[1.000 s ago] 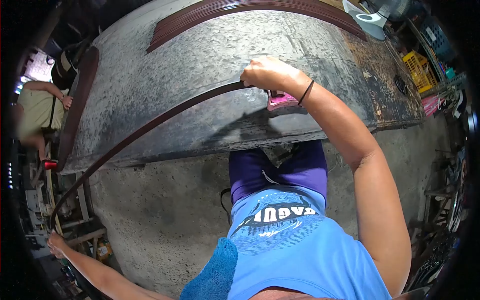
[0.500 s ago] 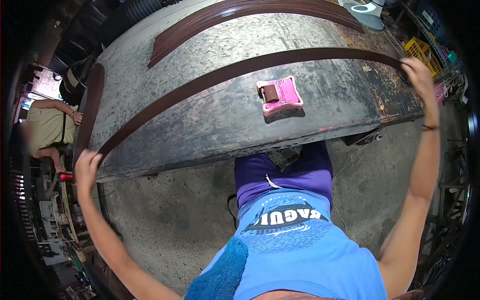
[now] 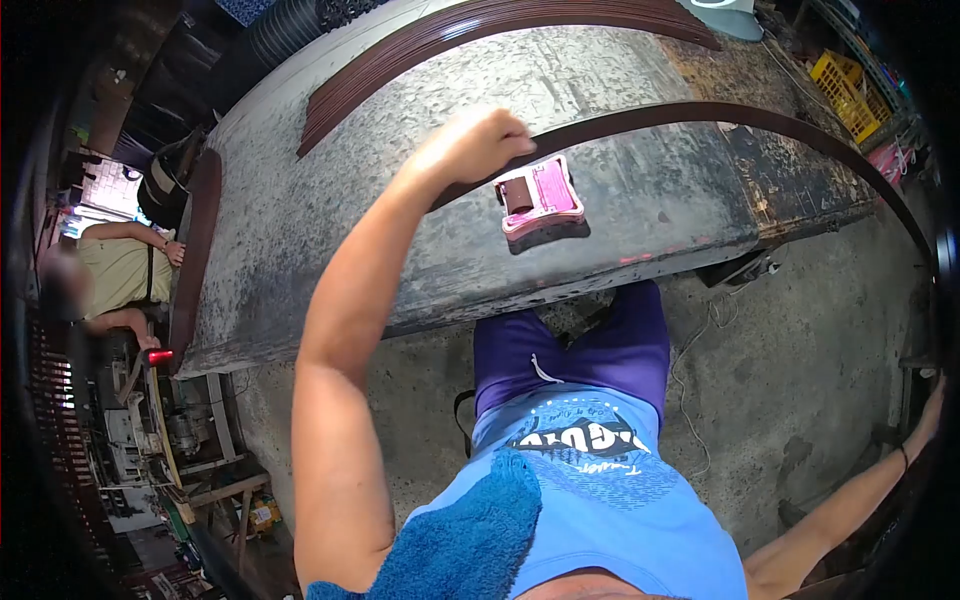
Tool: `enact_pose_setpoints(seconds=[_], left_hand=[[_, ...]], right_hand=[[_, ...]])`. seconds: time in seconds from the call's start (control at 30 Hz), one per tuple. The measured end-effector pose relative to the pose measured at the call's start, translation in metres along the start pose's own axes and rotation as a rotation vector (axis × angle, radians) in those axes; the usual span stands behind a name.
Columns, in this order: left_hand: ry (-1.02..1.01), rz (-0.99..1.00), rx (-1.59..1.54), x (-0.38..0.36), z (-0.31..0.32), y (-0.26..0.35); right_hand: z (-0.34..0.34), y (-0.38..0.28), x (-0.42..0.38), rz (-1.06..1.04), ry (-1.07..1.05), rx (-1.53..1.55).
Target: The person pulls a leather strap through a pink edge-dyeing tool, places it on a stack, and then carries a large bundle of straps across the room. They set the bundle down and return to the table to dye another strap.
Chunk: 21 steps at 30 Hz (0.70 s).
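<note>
A long, thin dark brown strip [image 3: 690, 112] curves across the bench and runs off past its right end. My left hand [image 3: 485, 145] is closed around the strip near the middle of the bench, slightly blurred; a short end shows below my forearm. Far out at the right edge of the view is my right hand [image 3: 932, 410], low beside the bench, its fingers lost in the dark rim. Just below my left hand lies a pink case [image 3: 553, 190] with a small brown block [image 3: 517, 195] on its left part.
A stack of brown strips [image 3: 500, 28] lies along the far side of the worn bench [image 3: 300, 240]. Another brown piece [image 3: 197, 240] lies at the left end, with a person's hand [image 3: 175, 252] beside it. A yellow crate [image 3: 848, 95] and a grey cap [image 3: 728, 20] sit at upper right.
My left hand has moved from the bench's left end to its middle. My right hand has gone outward and down to the right, and the strip has shifted right, past the bench end.
</note>
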<state>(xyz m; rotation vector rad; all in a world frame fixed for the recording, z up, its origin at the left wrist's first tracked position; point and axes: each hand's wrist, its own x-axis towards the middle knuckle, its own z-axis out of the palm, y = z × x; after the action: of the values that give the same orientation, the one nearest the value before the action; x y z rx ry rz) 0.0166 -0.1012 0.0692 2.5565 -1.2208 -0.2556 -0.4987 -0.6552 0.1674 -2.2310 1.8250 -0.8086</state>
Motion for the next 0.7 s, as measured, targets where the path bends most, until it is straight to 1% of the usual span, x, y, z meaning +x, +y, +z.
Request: enact_pose_setpoints(seconds=[0.03,0.07,0.1,0.17,0.23,0.33,0.47,0.53,0.6,0.67,0.7], left_hand=[[0.02,0.024,-0.02,0.016,0.007,0.007],[0.016,0.024,-0.017,0.032,0.016,0.011],[0.037,0.064,-0.031,0.048,0.026,0.013],[0.048,0.111,-0.042,0.07,0.04,0.022],[0.035,0.068,-0.049,0.086,0.05,0.031],[0.029,0.132,-0.115,0.106,0.064,0.037],[-0.018,0.112,-0.048,0.115,0.067,0.048],[0.03,0.128,-0.081,0.121,0.074,0.047],[0.019,0.128,-0.062,0.124,0.076,0.047],[0.01,0.13,-0.042,0.124,0.075,0.049],[0.006,0.128,-0.034,0.123,0.075,0.05]], right_hand=[[-0.001,0.021,0.001,-0.006,0.063,-0.064],[-0.002,0.048,0.006,-0.18,0.202,-0.171],[-0.003,0.072,0.006,-0.361,0.354,-0.282],[-0.008,0.097,0.007,-0.445,0.455,-0.348],[-0.01,0.113,0.005,-0.464,0.499,-0.383],[-0.014,0.128,0.006,-0.478,0.543,-0.413],[-0.011,0.133,0.007,-0.519,0.583,-0.429],[-0.01,0.136,0.011,-0.607,0.636,-0.398],[-0.01,0.134,0.01,-0.604,0.634,-0.394],[-0.012,0.129,0.009,-0.518,0.605,-0.442],[-0.012,0.127,0.008,-0.546,0.584,-0.393]])
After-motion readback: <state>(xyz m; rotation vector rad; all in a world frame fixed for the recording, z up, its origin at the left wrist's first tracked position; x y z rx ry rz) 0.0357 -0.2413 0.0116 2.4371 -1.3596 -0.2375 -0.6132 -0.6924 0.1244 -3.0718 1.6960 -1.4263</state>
